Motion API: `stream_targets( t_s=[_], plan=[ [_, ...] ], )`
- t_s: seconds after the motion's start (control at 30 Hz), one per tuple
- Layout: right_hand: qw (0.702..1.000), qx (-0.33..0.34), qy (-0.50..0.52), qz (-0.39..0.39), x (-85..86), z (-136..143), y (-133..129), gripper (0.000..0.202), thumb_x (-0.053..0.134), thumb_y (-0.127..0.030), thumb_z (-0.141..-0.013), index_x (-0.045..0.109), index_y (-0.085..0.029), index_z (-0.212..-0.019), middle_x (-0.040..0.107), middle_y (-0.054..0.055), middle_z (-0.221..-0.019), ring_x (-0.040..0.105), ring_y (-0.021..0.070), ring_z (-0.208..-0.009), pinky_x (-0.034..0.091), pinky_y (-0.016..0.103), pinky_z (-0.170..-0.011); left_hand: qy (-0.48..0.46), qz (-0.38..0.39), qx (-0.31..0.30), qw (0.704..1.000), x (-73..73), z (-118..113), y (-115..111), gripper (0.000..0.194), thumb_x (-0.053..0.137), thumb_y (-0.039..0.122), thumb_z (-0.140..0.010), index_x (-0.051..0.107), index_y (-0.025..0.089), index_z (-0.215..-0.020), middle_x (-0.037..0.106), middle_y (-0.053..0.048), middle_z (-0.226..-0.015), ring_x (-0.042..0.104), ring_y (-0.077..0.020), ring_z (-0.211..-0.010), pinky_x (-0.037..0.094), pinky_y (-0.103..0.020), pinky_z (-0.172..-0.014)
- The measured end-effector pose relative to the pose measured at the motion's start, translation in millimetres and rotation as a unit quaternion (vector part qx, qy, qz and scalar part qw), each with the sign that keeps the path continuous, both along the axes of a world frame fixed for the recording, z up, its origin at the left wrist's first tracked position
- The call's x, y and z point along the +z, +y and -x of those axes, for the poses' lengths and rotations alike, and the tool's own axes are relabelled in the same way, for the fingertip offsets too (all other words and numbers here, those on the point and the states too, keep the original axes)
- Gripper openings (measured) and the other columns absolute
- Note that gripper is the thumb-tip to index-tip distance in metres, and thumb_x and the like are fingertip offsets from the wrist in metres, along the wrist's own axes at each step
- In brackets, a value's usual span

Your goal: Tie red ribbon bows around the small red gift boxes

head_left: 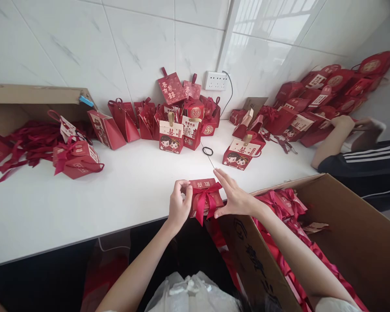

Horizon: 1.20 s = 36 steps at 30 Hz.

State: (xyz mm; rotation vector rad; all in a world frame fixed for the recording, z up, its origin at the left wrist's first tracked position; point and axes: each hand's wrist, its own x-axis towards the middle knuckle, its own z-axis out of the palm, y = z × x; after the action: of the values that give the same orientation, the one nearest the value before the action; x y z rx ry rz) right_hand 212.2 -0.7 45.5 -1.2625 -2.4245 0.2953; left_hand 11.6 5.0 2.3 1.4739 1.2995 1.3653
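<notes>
A small red gift box (pixel 196 185) with a red ribbon bow (pixel 205 199) on its front stands at the table's front edge. At its left side is my left hand (pixel 180 206), fingers curled, thumb and fingertips pinched at the box's upper left corner. My right hand (pixel 232 195) is at the box's right side, its fingers spread and the thumb low near the box's lower right corner. Behind the box, a black loop (pixel 207 151) with a thin cord lies on the white table (pixel 133 182).
Many red boxes (pixel 171 136) stand along the tiled wall. At left, a cardboard box (pixel 35 94) holds red ribbons. A large open carton (pixel 351 216) of ribboned boxes sits front right, partly under my right arm. Another person's arm (pixel 331 141) reaches in at right.
</notes>
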Motion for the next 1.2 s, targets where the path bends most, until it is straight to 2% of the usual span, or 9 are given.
stream_targets(
  t_s=[0.13, 0.33, 0.47, 0.57, 0.67, 0.83, 1.0, 1.1, 1.2],
  plan=[
    [0.994, 0.011, 0.038, 0.097, -16.1, 2.1, 2.1, 0.115, 0.075, -0.043, -0.065, -0.003, -0.022, -0.146, 0.041, 0.02, -0.132, 0.049, 0.0318, -0.118, 0.049, 0.046, -0.089, 0.034, -0.106, 0.009, 0.994, 7.7, 3.1, -1.5, 0.007, 0.049, 0.026, -0.087, 0.05, 0.02, -0.087, 0.059, -0.001, -0.08, 0.059, -0.0116, -0.075, 0.049, -0.024, -0.07],
    [0.989, -0.055, 0.114, -0.072, -17.8, 7.2, -15.7, 0.111, 0.074, -0.029, -0.066, -0.002, -0.019, -0.146, 0.038, 0.02, -0.129, 0.046, 0.0332, -0.119, 0.051, 0.046, -0.088, 0.148, -0.433, -0.092, 0.884, 21.1, -1.2, -17.9, 0.016, 0.058, 0.01, -0.079, 0.053, 0.022, -0.089, 0.063, 0.001, -0.075, 0.062, -0.0115, -0.072, 0.049, -0.025, -0.067],
    [0.97, -0.072, 0.139, -0.187, -8.3, 2.6, -26.1, 0.101, 0.068, -0.031, -0.073, 0.0, -0.018, -0.146, 0.036, 0.021, -0.13, 0.042, 0.0333, -0.121, 0.049, 0.048, -0.09, 0.177, -0.539, -0.113, 0.816, 34.2, -14.2, -23.9, 0.017, 0.06, 0.008, -0.077, 0.055, 0.023, -0.084, 0.064, 0.004, -0.07, 0.061, -0.0101, -0.063, 0.048, -0.027, -0.065],
    [0.957, -0.098, 0.125, -0.242, 1.8, -7.8, -40.0, 0.096, 0.069, -0.028, -0.073, 0.007, -0.022, -0.146, 0.035, 0.02, -0.132, 0.041, 0.0339, -0.123, 0.047, 0.051, -0.092, 0.161, -0.536, -0.068, 0.826, 45.6, -14.6, -14.6, 0.015, 0.062, 0.01, -0.076, 0.053, 0.021, -0.08, 0.061, 0.004, -0.066, 0.057, -0.0092, -0.057, 0.046, -0.026, -0.063],
    [0.948, -0.171, 0.128, -0.238, 10.9, -26.3, -63.2, 0.09, 0.074, -0.031, -0.066, 0.025, -0.024, -0.141, 0.037, 0.017, -0.13, 0.042, 0.0352, -0.121, 0.044, 0.053, -0.094, 0.197, -0.425, 0.019, 0.883, 50.6, -7.6, 5.3, 0.01, 0.058, 0.012, -0.079, 0.053, 0.02, -0.075, 0.058, 0.003, -0.062, 0.053, -0.0098, -0.055, 0.043, -0.025, -0.063],
    [0.871, -0.287, 0.399, 0.006, 17.3, -55.9, -112.7, 0.069, 0.061, -0.051, -0.076, 0.036, -0.026, -0.134, 0.058, 0.013, -0.117, 0.061, 0.0299, -0.1, 0.054, 0.049, -0.08, 0.239, -0.285, -0.071, 0.925, 37.7, -22.7, 20.5, 0.007, 0.051, 0.016, -0.081, 0.056, 0.019, -0.079, 0.059, 0.002, -0.066, 0.056, -0.0129, -0.063, 0.044, -0.025, -0.066],
    [0.753, -0.293, 0.578, 0.118, 21.9, -61.7, -148.6, 0.055, 0.021, -0.057, -0.09, 0.057, -0.023, -0.112, 0.07, 0.008, -0.097, 0.068, 0.0246, -0.083, 0.057, 0.042, -0.072, 0.291, -0.323, -0.312, 0.845, 10.8, -73.0, -9.1, 0.033, 0.051, 0.025, -0.083, 0.052, 0.019, -0.116, 0.062, -0.008, -0.114, 0.055, -0.0223, -0.11, 0.043, -0.036, -0.093],
    [0.754, -0.295, 0.579, 0.096, 29.5, -58.3, -160.9, 0.066, 0.006, -0.058, -0.09, 0.055, -0.022, -0.116, 0.067, 0.008, -0.105, 0.065, 0.0227, -0.092, 0.057, 0.039, -0.076, 0.342, -0.356, -0.404, 0.77, -12.9, -97.0, -27.2, 0.057, 0.059, 0.034, -0.08, 0.038, 0.022, -0.132, 0.049, -0.009, -0.135, 0.039, -0.0287, -0.129, 0.033, -0.047, -0.104],
    [0.764, -0.298, 0.567, 0.081, 36.5, -55.5, -168.7, 0.074, -0.001, -0.059, -0.089, 0.056, -0.02, -0.116, 0.066, 0.009, -0.105, 0.062, 0.022, -0.099, 0.055, 0.039, -0.08, 0.366, -0.35, -0.405, 0.761, -35.3, -110.8, -37.8, 0.053, 0.063, 0.029, -0.078, 0.043, 0.023, -0.127, 0.053, -0.009, -0.13, 0.037, -0.031, -0.13, 0.038, -0.049, -0.1]
  ],
)
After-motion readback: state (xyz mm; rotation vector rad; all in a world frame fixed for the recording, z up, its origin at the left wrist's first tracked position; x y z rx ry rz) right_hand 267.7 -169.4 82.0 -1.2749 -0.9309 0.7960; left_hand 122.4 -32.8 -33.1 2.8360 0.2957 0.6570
